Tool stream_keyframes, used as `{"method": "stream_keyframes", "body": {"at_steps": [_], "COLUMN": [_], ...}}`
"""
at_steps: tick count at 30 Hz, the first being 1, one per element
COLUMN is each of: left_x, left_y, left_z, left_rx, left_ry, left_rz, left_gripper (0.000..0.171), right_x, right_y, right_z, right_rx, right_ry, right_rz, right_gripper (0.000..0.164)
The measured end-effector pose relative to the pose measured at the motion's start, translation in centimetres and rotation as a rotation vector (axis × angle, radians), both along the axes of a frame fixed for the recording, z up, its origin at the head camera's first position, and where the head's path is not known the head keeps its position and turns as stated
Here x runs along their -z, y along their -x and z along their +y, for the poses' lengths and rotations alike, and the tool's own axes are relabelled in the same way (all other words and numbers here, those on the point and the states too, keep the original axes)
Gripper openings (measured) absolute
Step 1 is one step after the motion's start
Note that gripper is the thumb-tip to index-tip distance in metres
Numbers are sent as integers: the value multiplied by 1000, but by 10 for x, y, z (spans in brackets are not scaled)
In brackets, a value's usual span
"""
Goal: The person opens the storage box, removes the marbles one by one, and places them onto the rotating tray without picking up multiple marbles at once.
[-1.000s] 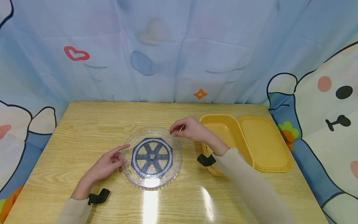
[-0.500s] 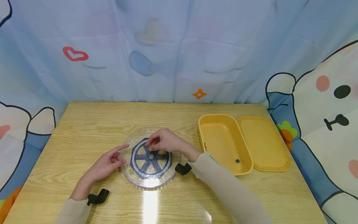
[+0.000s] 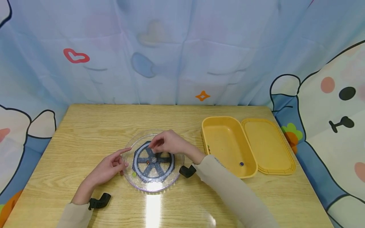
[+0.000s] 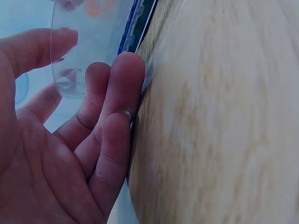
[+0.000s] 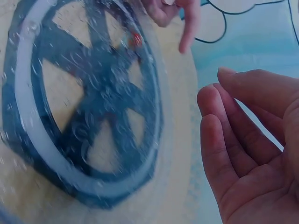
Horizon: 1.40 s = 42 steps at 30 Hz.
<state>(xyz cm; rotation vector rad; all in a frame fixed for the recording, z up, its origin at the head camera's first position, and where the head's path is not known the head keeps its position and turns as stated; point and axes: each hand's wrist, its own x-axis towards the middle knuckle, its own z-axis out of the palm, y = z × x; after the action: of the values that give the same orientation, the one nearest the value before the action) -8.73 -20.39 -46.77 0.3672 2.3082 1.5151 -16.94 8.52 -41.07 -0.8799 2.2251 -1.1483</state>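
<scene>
A round clear plate (image 3: 178, 177) with a dark six-spoked wheel shape (image 3: 160, 171) showing through it lies left of the table's middle. At its left edge, my left hand (image 3: 109, 166) holds the rim; index finger and thumb lie along it, the other fingers curled lower down. My right hand (image 3: 169, 144) hovers over the plate's far right part, fingertips loosely bent towards each other and nothing between them in the right wrist view. A small reddish bead (image 3: 148, 162) sits on the plate left of centre. A yellow-green bead (image 3: 134, 174) lies near the left rim.
To the right stands an open yellow bin (image 3: 225, 139) with a dark blue bead (image 3: 241, 164) and a few small dark bits by its left wall. Its yellow lid (image 3: 269, 147) lies flat alongside. A printed curtain (image 3: 159, 63) hangs behind the wooden table.
My right hand has moved left from beside the bin to over the plate and let go of the reddish bead, which now shows on it. The green bead has shifted slightly right.
</scene>
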Motion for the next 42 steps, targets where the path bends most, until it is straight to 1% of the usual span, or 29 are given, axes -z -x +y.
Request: {"method": "stream_keyframes", "body": {"at_steps": [7, 9, 13, 17, 22, 29, 32, 35, 38, 42], "left_x": [2, 2, 2, 1, 2, 4, 4, 3, 2, 1], "left_y": [-1, -1, -1, 0, 0, 0, 0, 0, -1, -1], "left_z": [0, 0, 0, 0, 0, -1, -1, -1, 0, 0], "left_rx": [-1, -1, 0, -5, -5, -5, -2, 0, -6, -5], "left_ry": [22, 23, 24, 24, 15, 20, 14, 24, 35, 33], "left_rz": [4, 5, 8, 12, 12, 5, 8, 9, 4, 7], "left_gripper": [56, 56, 55, 55, 55, 55, 55, 55, 55, 55], "right_x": [-10, -14, -23, -26, -22, -10, -4, 3, 9, 16], "right_y": [7, 9, 14, 18, 20, 19, 20, 21, 23, 24], "right_z": [24, 34, 61, 92, 129, 169, 182, 191, 197, 201], "right_rx": [45, 77, 172, 247, 319, 406, 418, 418, 423, 398], "right_ry": [26, 28, 22, 26, 39, 103, 110, 91, 60, -6], "right_rz": [43, 43, 3, -1, -1, -9, -10, -15, -60, -129], "right_gripper": [17, 17, 18, 17, 19, 23, 20, 16, 15, 20]}}
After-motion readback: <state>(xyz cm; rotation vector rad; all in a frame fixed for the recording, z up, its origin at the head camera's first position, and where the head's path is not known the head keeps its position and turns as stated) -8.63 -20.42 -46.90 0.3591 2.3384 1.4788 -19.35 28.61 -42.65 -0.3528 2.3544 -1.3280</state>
